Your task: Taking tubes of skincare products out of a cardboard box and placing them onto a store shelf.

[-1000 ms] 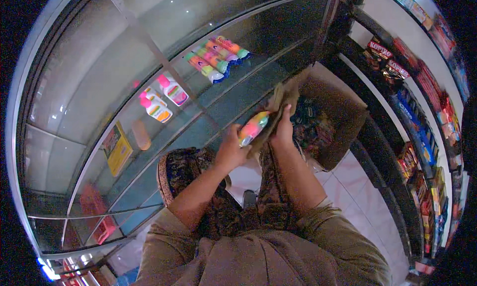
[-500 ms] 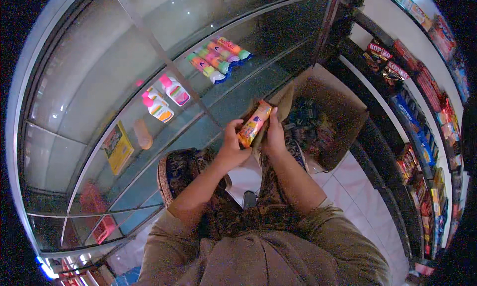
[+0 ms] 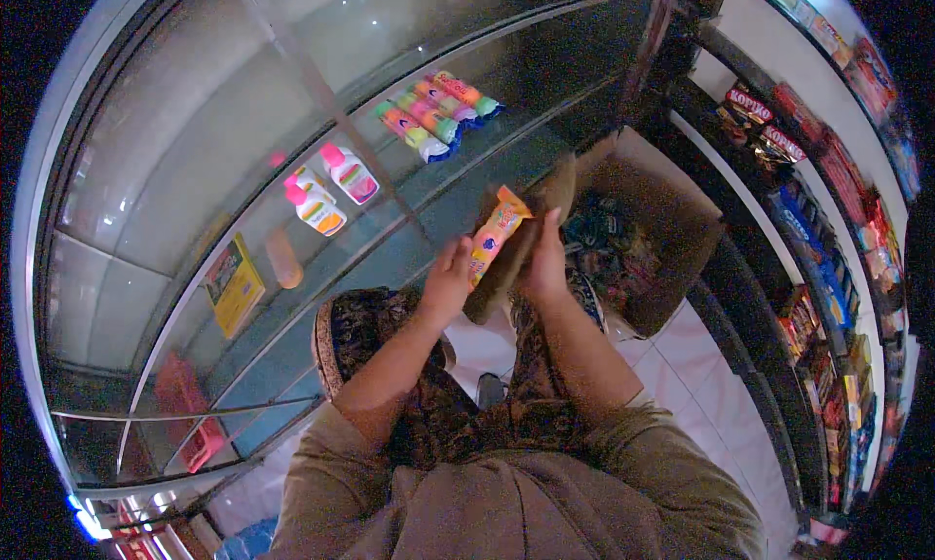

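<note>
Head view — orange packet (image 3: pixel 498 233) juts from left hand's grip (image 3: pixel 447 284) — lower end held.

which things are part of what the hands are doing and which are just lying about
In use: left hand, touching orange packet; right hand, at cardboard flap; open cardboard box.

Lying about: pink-capped bottles; colourful tube-shaped packs; flat yellow pack; pink container; shelved packets.

The view was dim and grainy, with harsh bluish-white glare at the lower left rim and small glints on the glass (image 3: pixel 175 200). The box (image 3: pixel 677 200) sat in shadow, while the orange packet (image 3: pixel 498 231) looked brighter. Shelves (image 3: pixel 726 178) bowed toward the blackened fisheye edges, their outermost goods (image 3: pixel 881 253) soft.
</note>
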Available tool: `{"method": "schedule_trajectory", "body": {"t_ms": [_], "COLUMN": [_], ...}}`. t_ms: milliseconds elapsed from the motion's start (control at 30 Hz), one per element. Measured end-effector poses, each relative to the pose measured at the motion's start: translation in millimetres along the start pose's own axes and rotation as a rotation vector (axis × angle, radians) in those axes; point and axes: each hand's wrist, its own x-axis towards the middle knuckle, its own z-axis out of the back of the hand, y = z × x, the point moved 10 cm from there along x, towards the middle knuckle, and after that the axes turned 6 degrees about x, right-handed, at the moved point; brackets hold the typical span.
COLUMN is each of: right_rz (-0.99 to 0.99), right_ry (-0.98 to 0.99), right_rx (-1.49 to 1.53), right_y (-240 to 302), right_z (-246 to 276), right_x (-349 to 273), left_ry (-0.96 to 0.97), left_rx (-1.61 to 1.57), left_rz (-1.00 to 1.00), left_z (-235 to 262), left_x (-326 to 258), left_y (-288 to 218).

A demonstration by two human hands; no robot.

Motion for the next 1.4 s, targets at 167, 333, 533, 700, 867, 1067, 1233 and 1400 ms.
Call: {"method": "schedule_trajectory", "body": {"t_ms": [167, 333, 533, 700, 867, 1067, 1233, 1400], "right_rz": [0.063, 0.052, 0.318, 0.370, 0.344, 0.625, 0.543, 0.379], "right_ry": [-0.036, -0.132, -0.191, -0.311, -0.545, -0.218, -0.069, -0.195], "right_rx": [-0.099, -0.181, -0.398, -0.570, -1.139, -1.108, -1.227, -1.173], "right_y": [4, 6, 38, 58, 99, 94, 61, 47], "right_z": [-32, -40, 5, 16, 6, -12, -49, -21], "right_x": [-28, -35, -1, -3, -21, -21, -24, -4], "left_ry": [-0.182, -0.142, -0.155, -0.062, -0.156, -0.056, 0.012, 0.001], "left_rx": [-0.002, 0.117, 0.361, 0.385, 0.566, 0.537, 0.581, 0.516], "left_rz": [-0.135, -0.336, -0.566, -0.461, -0.443, -0.417, -0.457, -0.429], "left_z": [21, 5, -17, -26, -14, -7, -11, -6], "left_x": [37, 8, -12, -8, -20, -3, -8, -8], "left_y": [52, -1, -27, -26, -38, -14, -19, -23]}}
